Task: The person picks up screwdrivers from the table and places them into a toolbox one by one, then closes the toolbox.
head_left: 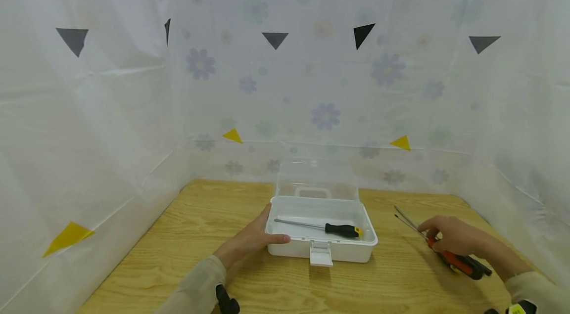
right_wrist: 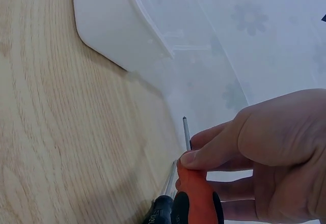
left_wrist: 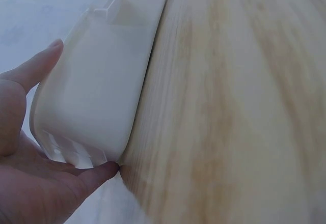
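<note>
You work on a wooden table (head_left: 187, 235) inside white flowered curtains (head_left: 311, 81). Your left hand (head_left: 249, 242) lies with straight fingers against the open white box (head_left: 285, 247). Your right hand (head_left: 450, 235) pinches the orange-handled screwdriver (head_left: 454, 260), which lies right of the box.

The white plastic toolbox (head_left: 321, 242) stands open at the table's centre, its clear lid upright at 12 o'clock and front latch hanging at 6 o'clock. At its 3 o'clock, well apart, an orange-handled screwdriver (head_left: 450, 257) lies flat, shaft pointing toward 10 o'clock.
</note>
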